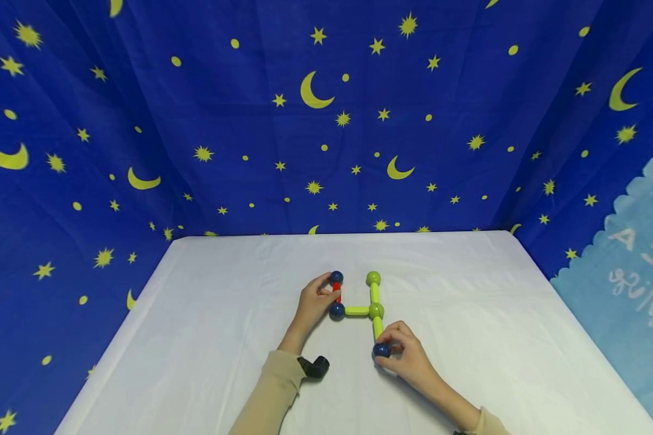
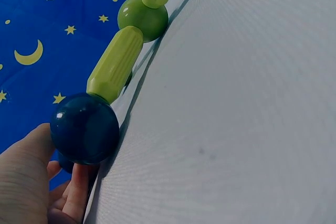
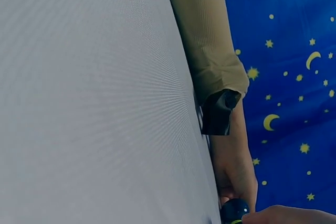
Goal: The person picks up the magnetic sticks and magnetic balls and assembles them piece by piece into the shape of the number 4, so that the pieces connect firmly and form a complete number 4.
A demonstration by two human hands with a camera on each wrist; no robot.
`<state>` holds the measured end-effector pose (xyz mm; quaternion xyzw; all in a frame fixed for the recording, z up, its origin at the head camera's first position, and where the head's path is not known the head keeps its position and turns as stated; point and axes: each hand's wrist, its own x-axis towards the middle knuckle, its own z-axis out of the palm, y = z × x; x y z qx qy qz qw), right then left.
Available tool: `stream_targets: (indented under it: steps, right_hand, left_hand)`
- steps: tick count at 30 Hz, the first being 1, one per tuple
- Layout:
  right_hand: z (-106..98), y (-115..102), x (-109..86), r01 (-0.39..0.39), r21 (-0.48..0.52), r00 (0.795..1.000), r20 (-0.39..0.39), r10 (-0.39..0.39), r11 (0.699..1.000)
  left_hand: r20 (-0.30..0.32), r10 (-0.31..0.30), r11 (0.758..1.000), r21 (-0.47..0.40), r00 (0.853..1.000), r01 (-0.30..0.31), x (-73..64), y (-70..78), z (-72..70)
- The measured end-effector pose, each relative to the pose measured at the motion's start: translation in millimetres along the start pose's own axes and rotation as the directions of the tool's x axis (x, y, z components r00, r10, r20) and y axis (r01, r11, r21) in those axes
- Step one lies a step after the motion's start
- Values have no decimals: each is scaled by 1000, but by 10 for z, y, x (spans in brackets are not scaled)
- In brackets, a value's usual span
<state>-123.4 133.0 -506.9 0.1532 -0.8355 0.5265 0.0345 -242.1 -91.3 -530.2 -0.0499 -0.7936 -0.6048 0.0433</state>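
On the white table lies a figure of building balls and rods. At its left side, my left hand (image 1: 310, 307) holds a short red rod (image 1: 337, 286) between finger and thumb, with a dark blue ball (image 1: 336, 277) at the far end and another dark blue ball (image 1: 337, 311) at the near end. A yellow-green rod (image 1: 357, 311) links the near ball to a green ball (image 1: 376, 310). My right hand (image 1: 412, 360) pinches a third dark blue ball (image 1: 381, 351) on the nearest yellow-green rod (image 1: 378, 328). In the left wrist view the near ball (image 2: 84, 128) partly hides the fingers.
Another yellow-green rod (image 1: 375, 293) runs back to a far green ball (image 1: 373, 278). The white tablecloth (image 1: 207, 338) spreads around the figure. Blue curtains (image 1: 239, 121) with moons and stars surround the table, and a black wrist device (image 1: 317, 367) sits at the left cuff.
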Motion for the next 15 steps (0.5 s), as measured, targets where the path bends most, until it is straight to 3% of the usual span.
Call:
stream_targets:
  steps: [6, 12, 15]
  right_hand:
    - [-63, -324, -23, 16, -35, 1000, 11, -16, 999]
    - [-25, 2, 53, 26, -60, 1000, 1, -26, 998]
    - [-86, 23, 171, 26, -90, 999, -46, -30, 996]
  left_hand:
    - [7, -32, 999, 15, 999, 32, 8, 2, 7]
    - [12, -30, 999, 30, 999, 29, 18, 20, -19]
    - [19, -36, 996, 77, 999, 35, 30, 33, -66]
